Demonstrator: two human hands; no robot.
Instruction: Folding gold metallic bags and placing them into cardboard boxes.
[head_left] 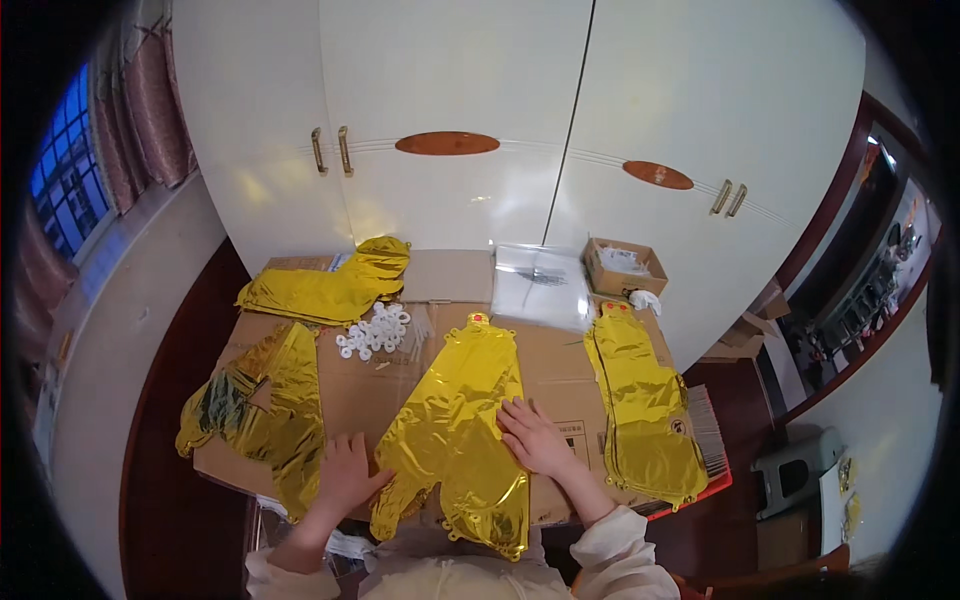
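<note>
In front of me a flat gold foil balloon [460, 400] lies on the cardboard-covered table, its forked lower end hanging toward my lap. My right hand [535, 438] rests on its right edge, fingers stretched out and slightly apart. On the left side, my left hand [348, 472] lies on the cardboard with its fingers extended, and its thumb reaches the balloon's left edge. Just beyond that hand spreads another gold foil balloon [295, 385], crumpled and partly dark with reflections. To the right lies a pile of flat gold foil balloons [645, 410].
More gold foil [310, 292] lies folded at the back left. Near it are small white rings [375, 335] and thin clear straws [420, 330]. Clear plastic bags [540, 290] and a small cardboard box [625, 265] with white contents stand before the white cabinet [450, 70]. A grey stool [795, 470] stands right.
</note>
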